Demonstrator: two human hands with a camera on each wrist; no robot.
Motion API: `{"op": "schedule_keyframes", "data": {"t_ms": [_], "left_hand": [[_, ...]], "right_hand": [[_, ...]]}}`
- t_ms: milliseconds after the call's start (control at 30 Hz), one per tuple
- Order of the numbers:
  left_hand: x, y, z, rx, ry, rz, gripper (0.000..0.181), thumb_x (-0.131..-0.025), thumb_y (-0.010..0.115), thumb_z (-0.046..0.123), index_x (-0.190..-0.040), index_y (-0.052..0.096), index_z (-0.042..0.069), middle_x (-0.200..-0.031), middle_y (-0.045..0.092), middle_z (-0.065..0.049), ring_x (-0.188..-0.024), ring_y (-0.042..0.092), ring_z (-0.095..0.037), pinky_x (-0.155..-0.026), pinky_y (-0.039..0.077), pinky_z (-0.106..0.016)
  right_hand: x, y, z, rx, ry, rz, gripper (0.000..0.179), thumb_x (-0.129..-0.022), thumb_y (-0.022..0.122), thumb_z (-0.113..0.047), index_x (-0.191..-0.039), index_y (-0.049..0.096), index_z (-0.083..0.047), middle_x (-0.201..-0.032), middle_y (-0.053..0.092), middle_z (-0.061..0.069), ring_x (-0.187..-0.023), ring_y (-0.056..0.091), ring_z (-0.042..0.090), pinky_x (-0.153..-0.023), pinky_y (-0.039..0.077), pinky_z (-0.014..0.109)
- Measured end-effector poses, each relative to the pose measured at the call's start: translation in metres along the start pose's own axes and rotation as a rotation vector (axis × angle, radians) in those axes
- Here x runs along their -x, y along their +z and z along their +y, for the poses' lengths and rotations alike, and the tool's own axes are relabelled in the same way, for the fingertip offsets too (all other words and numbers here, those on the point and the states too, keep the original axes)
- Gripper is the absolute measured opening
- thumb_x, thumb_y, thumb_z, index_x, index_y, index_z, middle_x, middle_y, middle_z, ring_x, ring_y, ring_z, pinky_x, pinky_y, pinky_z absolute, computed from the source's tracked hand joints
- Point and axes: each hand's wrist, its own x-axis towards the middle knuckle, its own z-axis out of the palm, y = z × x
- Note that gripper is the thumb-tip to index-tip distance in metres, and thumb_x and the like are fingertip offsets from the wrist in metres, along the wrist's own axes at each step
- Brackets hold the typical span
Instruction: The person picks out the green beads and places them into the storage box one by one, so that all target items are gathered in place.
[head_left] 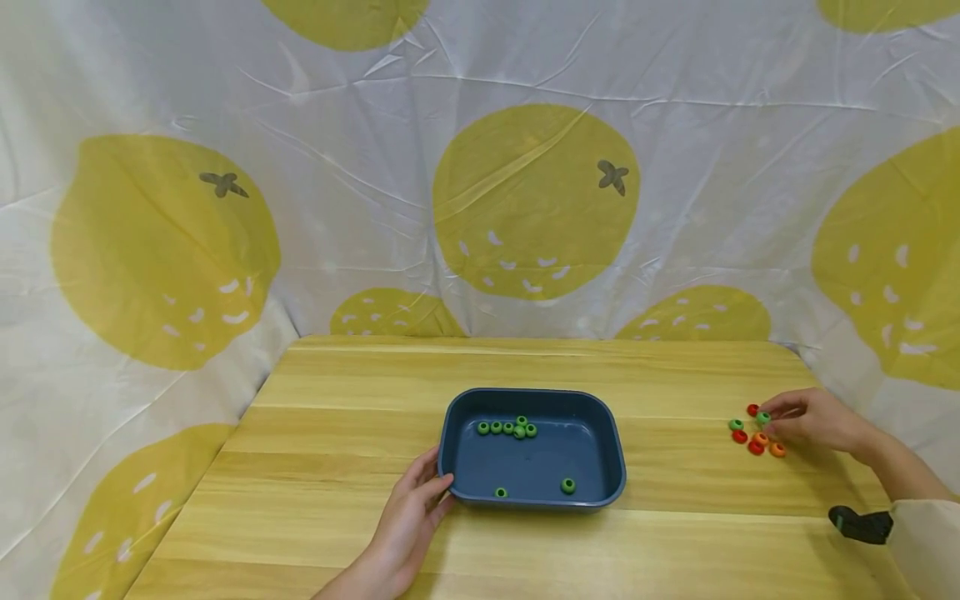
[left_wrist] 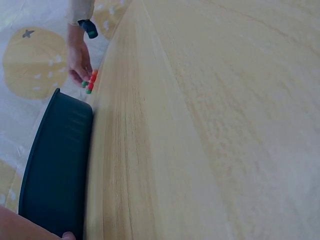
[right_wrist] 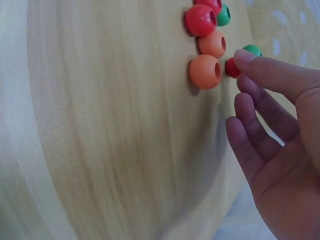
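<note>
At the tray's left front corner my left hand (head_left: 405,521) grips the rim, with the thumb over the edge and the fingers along the outside. The tray (head_left: 536,458) is dark blue and rectangular with rounded corners. Several green beads (head_left: 496,427) cluster towards its back left, and two more lie near the front wall. Over on the right, my right hand (head_left: 821,421) pinches a green bead (head_left: 762,417) between thumb and index finger; the thumb partly hides it in the right wrist view. Beside those fingertips lie red beads (right_wrist: 201,20), orange beads (right_wrist: 205,71) and another green bead (head_left: 737,425).
The wooden table (head_left: 337,433) carries the tray and the loose beads. A lemon-print cloth (head_left: 360,192) hangs behind it and along its sides. A black strap device (head_left: 861,526) is on the right wrist.
</note>
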Motion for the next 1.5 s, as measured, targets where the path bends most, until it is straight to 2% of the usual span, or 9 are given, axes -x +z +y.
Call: {"op": "schedule_keyframes", "data": {"t_ms": [133, 333, 567, 733, 867, 1133, 1500], "left_hand": [[0.000, 0.000, 0.000, -0.003, -0.005, 0.001, 0.061, -0.106, 0.051, 0.004, -0.160, 0.023, -0.003, -0.161, 0.029, -0.025, -0.143, 0.038, -0.034, -0.116, 0.036, -0.050], [0.000, 0.000, 0.000, -0.003, -0.008, 0.002, 0.061, -0.106, 0.051, 0.005, -0.160, 0.024, -0.003, -0.162, 0.029, -0.026, -0.143, 0.038, -0.035, -0.117, 0.035, -0.050], [0.001, 0.001, 0.000, 0.001, 0.005, 0.010, 0.060, -0.107, 0.051, 0.007, -0.160, 0.025, -0.003, -0.160, 0.031, -0.025, -0.140, 0.041, -0.034, -0.116, 0.036, -0.048], [0.001, 0.000, 0.000, -0.004, 0.009, 0.009, 0.060, -0.107, 0.052, 0.008, -0.159, 0.025, -0.004, -0.160, 0.031, -0.025, -0.138, 0.043, -0.033, -0.115, 0.037, -0.048], [0.001, 0.001, 0.001, -0.006, 0.012, 0.003, 0.061, -0.106, 0.052, 0.008, -0.159, 0.025, -0.004, -0.160, 0.031, -0.025, -0.139, 0.043, -0.033, -0.116, 0.037, -0.048], [0.001, 0.001, 0.002, -0.006, -0.004, 0.002, 0.062, -0.107, 0.052, 0.008, -0.160, 0.023, -0.003, -0.161, 0.029, -0.026, -0.141, 0.040, -0.035, -0.116, 0.036, -0.049], [0.001, 0.001, 0.001, -0.008, 0.004, 0.001, 0.061, -0.106, 0.052, 0.008, -0.160, 0.024, -0.004, -0.161, 0.029, -0.026, -0.140, 0.041, -0.035, -0.116, 0.036, -0.050]], "right_hand": [[-0.003, -0.002, -0.008, 0.017, -0.009, -0.008, 0.029, -0.098, 0.073, -0.013, -0.120, 0.071, 0.006, -0.111, 0.071, 0.012, -0.089, 0.065, 0.006, -0.073, 0.057, 0.028], [-0.009, -0.001, -0.024, 0.050, -0.019, -0.002, 0.033, -0.098, 0.074, -0.020, -0.121, 0.072, 0.002, -0.111, 0.070, 0.008, -0.092, 0.065, 0.011, -0.073, 0.056, 0.029], [-0.019, 0.002, -0.043, -0.004, -0.019, -0.041, 0.036, -0.099, 0.073, -0.022, -0.125, 0.069, 0.003, -0.115, 0.069, 0.009, -0.098, 0.065, 0.018, -0.078, 0.056, 0.031], [-0.027, 0.005, -0.055, -0.042, -0.038, -0.063, 0.033, -0.099, 0.072, -0.015, -0.123, 0.068, 0.006, -0.110, 0.069, 0.012, -0.093, 0.066, 0.023, -0.077, 0.059, 0.035], [-0.034, 0.010, -0.062, -0.066, -0.030, -0.069, 0.032, -0.098, 0.073, -0.014, -0.123, 0.068, 0.005, -0.111, 0.070, 0.013, -0.092, 0.067, 0.021, -0.077, 0.059, 0.035], [-0.051, 0.023, -0.083, -0.016, -0.091, -0.063, 0.030, -0.096, 0.075, -0.016, -0.120, 0.072, 0.003, -0.111, 0.072, 0.007, -0.094, 0.067, 0.022, -0.076, 0.057, 0.032], [-0.065, 0.033, -0.113, 0.050, -0.178, -0.079, 0.026, -0.096, 0.076, -0.015, -0.117, 0.074, 0.000, -0.107, 0.071, 0.002, -0.092, 0.065, 0.018, -0.077, 0.056, 0.034]]}}
